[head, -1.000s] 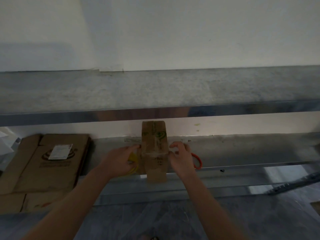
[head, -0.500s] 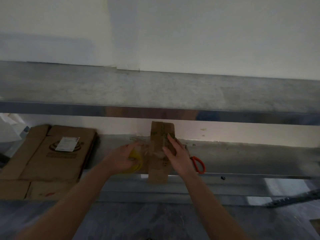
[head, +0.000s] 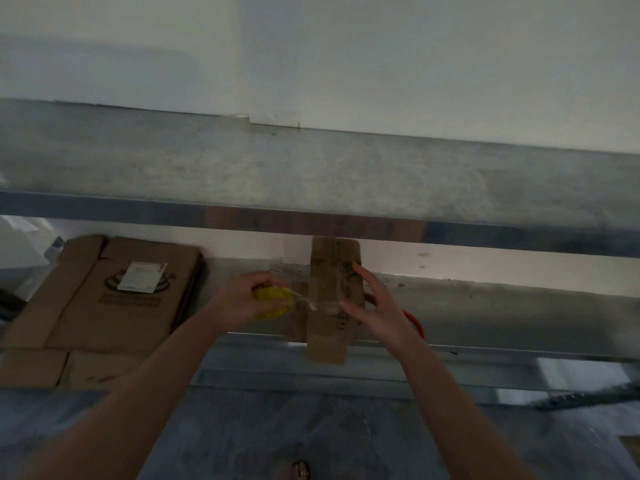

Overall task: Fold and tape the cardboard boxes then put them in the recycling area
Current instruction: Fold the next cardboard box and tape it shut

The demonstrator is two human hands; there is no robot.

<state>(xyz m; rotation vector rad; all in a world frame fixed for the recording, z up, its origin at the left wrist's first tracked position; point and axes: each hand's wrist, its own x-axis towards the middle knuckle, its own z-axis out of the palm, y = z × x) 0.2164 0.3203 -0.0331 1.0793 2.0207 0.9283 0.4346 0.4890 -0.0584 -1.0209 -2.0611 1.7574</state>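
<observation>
A dull grey metal upper shelf (head: 311, 174) spans the view above a scuffed lower shelf (head: 502, 306). On the lower shelf's left part lies a stack of flattened brown cardboard boxes (head: 86, 306) with a white label on top. At its middle, a narrow folded brown cardboard box (head: 329, 344) overhangs the front edge. The left hand (head: 239, 301) has its grip wrapped round a yellow tape roll (head: 273, 303), from which a clear strand runs to the box. The right hand (head: 377, 306) has a released grip, with straight fingers at the box's right edge. Orange-handled scissors (head: 414, 320) lie behind it, mostly hidden.
</observation>
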